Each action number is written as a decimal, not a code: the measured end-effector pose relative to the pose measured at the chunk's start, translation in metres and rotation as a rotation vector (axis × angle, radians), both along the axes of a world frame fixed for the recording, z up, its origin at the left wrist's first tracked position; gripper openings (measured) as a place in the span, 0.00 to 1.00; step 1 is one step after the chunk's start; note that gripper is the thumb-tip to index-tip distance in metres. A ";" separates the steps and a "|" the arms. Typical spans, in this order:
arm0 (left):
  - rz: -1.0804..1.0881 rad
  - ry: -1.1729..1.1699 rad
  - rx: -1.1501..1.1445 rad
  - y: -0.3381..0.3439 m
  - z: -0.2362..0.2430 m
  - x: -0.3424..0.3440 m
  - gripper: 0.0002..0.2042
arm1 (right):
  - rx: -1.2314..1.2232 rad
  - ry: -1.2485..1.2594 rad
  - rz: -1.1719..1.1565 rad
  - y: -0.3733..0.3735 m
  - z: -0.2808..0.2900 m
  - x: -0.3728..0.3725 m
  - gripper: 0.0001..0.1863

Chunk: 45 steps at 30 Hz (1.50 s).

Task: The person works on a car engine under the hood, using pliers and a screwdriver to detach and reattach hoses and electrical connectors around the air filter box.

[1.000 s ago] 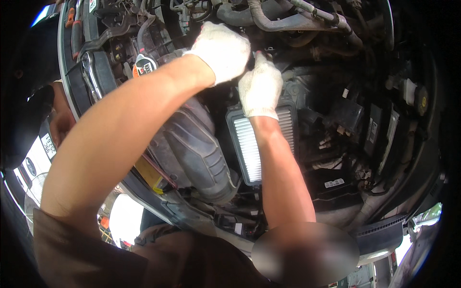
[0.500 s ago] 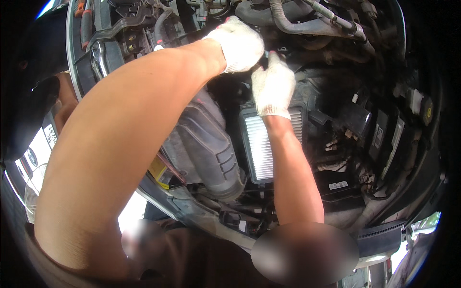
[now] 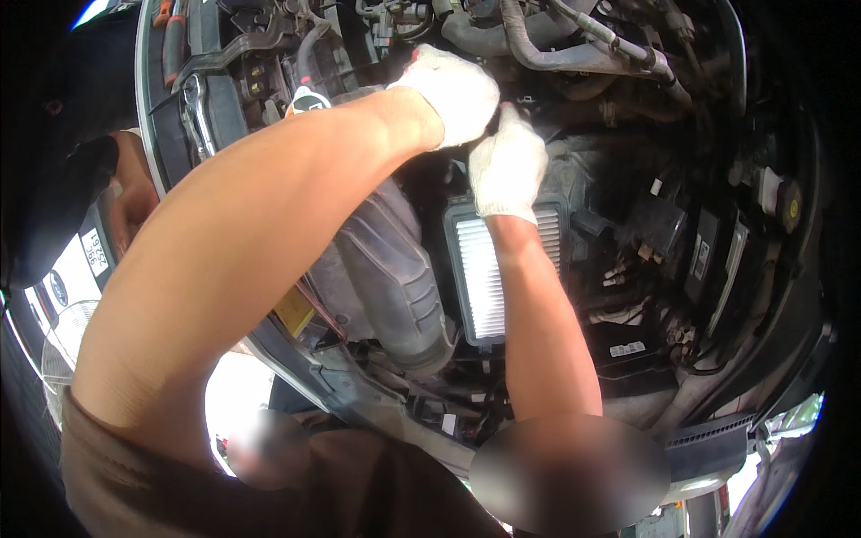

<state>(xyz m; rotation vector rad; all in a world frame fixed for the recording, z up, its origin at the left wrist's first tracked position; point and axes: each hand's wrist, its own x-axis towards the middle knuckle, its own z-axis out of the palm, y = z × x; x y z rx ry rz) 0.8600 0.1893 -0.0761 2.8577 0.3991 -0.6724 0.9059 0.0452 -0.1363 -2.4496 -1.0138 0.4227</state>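
Note:
My left hand (image 3: 456,97), in a white knit glove, reaches far into an engine bay with its fingers curled in. What it grips is hidden under the glove. Close by on the right, my gloved right hand (image 3: 509,170) is closed too, its thumb or a finger pointing forward into the dark gap. Whatever lies in its fingers cannot be made out. Below the right wrist sits a white pleated air filter (image 3: 479,278) in a dark rectangular frame, partly covered by my forearm. Left of it rests a grey ribbed plastic air duct (image 3: 387,269).
A chrome wrench (image 3: 199,115) and a tool with red-orange grips (image 3: 173,40) lie along the left edge. Thick hoses (image 3: 565,56) cross the far side. A round cap (image 3: 309,100) is beside my left forearm. A reservoir (image 3: 769,195) stands at the right.
The view has shifted a little, and the round cap shows more beside my left forearm. Both hands stay close together at the same spot, the right thumb or finger still forward.

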 end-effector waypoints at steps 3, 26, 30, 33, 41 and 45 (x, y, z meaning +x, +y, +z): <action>0.007 -0.016 -0.013 0.002 0.002 -0.001 0.16 | -0.002 0.004 -0.005 0.000 -0.002 -0.001 0.21; 0.103 -0.086 -0.055 -0.004 0.012 -0.005 0.17 | -0.015 0.018 0.012 0.002 0.002 -0.001 0.20; 0.096 -0.104 -0.055 -0.004 0.013 -0.007 0.17 | 0.013 0.019 0.007 0.002 0.001 -0.001 0.20; 0.089 -0.094 -0.059 -0.006 0.013 -0.007 0.16 | 0.009 0.021 0.017 0.001 0.003 0.000 0.20; 0.145 -0.132 -0.015 -0.013 0.017 -0.008 0.15 | 0.024 0.025 0.023 0.000 -0.002 0.000 0.19; 0.132 -0.066 -0.006 -0.012 0.018 0.001 0.15 | -0.044 0.030 0.000 0.002 -0.002 0.000 0.19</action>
